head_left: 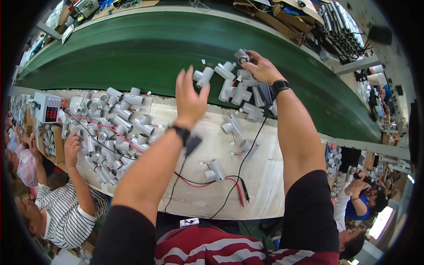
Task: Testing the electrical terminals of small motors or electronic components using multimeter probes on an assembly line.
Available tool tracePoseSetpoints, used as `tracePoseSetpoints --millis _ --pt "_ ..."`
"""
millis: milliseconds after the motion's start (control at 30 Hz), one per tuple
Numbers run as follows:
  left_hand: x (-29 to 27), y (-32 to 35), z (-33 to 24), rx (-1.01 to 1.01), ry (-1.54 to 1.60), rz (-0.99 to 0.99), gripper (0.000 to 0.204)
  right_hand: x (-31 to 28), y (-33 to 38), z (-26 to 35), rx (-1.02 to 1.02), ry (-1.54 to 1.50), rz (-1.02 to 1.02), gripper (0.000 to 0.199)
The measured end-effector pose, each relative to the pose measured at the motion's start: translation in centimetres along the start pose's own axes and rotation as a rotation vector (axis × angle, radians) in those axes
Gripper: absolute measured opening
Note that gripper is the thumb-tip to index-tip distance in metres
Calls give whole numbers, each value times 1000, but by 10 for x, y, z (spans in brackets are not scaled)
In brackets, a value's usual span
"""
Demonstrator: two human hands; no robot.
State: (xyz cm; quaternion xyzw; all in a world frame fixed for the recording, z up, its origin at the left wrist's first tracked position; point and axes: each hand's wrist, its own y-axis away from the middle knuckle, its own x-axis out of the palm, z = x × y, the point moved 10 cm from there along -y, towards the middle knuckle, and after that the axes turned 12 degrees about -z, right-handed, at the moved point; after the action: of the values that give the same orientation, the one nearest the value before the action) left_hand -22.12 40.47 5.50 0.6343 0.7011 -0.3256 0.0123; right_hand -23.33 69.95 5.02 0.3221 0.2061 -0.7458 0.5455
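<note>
My right hand (263,69) reaches over the green conveyor belt (132,48), thumb and fingers closed on a grey tubular fitting (242,56) whose dark inside shows. Below it, several grey T-shaped fittings with short wires and white plugs are bunched on the belt's near edge. My left hand (191,99) has its fingers spread and holds nothing. Just right of its fingertips lies another grey T-shaped fitting (204,77); I cannot tell whether they touch. Each wrist wears a black band, with a cabled dark box near it.
On the pale worktable (212,148), a heap of grey fittings (117,121) fills the left side. Red and black test probes (241,194) lie near the front. A box-shaped meter (46,107) stands far left. Co-workers sit at both sides; one person's hand (72,148) is at the heap.
</note>
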Motion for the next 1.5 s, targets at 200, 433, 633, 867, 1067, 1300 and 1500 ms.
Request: tracePoseSetpoints --millis 200,433,633,867,1067,1300,1500 --pt "106 -35 14 -93 54 495 61 12 37 14 -60 -19 51 70" --pt "104 16 1 -348 355 831 54 -22 83 -3 118 -109 47 66" --pt "73 69 -27 -252 435 873 50 -21 167 15 -115 15 74 58" --pt "10 129 -78 124 282 743 43 -29 257 46 -190 62 86 61" --pt "-5 149 -82 64 298 992 41 -70 190 20 -98 156 -285 67" --pt "38 100 -56 -186 309 724 62 -7 125 -14 128 328 -327 54" --pt "40 136 -89 311 188 794 74 -21 155 -39 147 -146 -250 18"
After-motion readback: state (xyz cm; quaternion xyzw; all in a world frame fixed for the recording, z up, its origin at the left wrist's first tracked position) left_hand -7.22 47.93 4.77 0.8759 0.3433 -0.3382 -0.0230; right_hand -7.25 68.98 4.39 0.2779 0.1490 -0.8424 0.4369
